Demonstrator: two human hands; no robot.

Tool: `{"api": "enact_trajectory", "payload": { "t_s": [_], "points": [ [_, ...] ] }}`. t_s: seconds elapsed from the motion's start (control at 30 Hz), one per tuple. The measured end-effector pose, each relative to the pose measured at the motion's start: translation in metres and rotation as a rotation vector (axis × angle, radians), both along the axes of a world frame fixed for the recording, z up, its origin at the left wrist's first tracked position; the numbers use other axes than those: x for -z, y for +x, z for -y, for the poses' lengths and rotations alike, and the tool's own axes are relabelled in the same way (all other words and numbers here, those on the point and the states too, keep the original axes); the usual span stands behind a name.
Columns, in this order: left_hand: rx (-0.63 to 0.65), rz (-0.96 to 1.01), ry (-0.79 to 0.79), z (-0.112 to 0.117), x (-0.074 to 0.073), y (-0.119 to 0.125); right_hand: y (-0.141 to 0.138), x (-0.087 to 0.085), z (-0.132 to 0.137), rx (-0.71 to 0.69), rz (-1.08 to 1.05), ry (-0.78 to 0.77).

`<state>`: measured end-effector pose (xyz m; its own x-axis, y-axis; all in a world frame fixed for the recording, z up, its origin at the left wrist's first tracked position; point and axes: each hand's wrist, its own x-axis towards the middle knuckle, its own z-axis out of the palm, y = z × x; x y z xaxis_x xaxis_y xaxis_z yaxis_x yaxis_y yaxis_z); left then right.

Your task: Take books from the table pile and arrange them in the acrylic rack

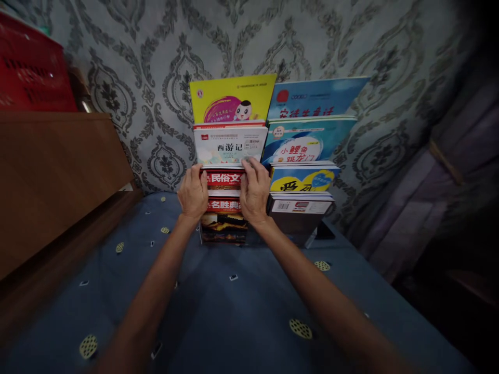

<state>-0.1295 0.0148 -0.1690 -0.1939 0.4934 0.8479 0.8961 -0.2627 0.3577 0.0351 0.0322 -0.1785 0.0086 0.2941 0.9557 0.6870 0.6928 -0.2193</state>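
Two rows of upright books stand against the wall. In the left row, my left hand (194, 193) is closed round the left side of a book with a red title band (223, 179), thumb in front. My right hand (254, 193) grips the same book's right upper edge; its fingertips touch a white-covered book (230, 145) just behind. A yellow book (234, 96) rises at the back of this row. In front stands another red-banded book (224, 221) with a dark picture below. How many books are between my fingers is hidden.
The right row holds blue books (319, 96), a teal one (327, 137) and a dark one (296, 221) in front. Below lies a dark blue patterned cloth (230, 311). A brown wooden cabinet (58, 182) with a red box (35, 67) is left; a grey curtain (413, 192) hangs right.
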Motion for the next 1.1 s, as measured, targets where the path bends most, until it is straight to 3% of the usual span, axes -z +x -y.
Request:
{"api": "enact_trajectory", "payload": {
  "t_s": [0.1,0.2,0.33,0.43,0.53,0.7,0.87,1.1],
  "points": [
    [0.012,-0.016,-0.024,0.002,-0.001,-0.001,-0.002,0.01,0.023,0.016,0.038,0.083],
    [0.033,-0.02,-0.051,0.005,-0.005,-0.002,-0.006,0.027,0.035,-0.076,0.232,0.113],
    [0.101,-0.02,-0.099,0.009,-0.009,-0.013,-0.01,0.041,0.029,-0.086,0.406,0.009],
    [0.262,0.017,-0.117,0.009,-0.008,-0.033,-0.01,0.042,0.023,-0.084,0.415,-0.031],
    [0.388,0.215,-0.104,0.008,0.005,-0.054,-0.01,0.041,0.023,-0.086,0.402,-0.001],
    [0.428,0.531,-0.137,0.011,0.041,-0.059,-0.01,0.042,0.025,-0.111,0.382,-0.007],
    [0.482,0.402,-0.157,0.019,0.068,-0.038,-0.01,0.039,0.028,-0.126,0.396,-0.047],
    [0.496,0.354,-0.196,0.021,0.074,-0.019,0.009,0.035,0.06,-0.153,0.315,-0.016]
  ]
}}
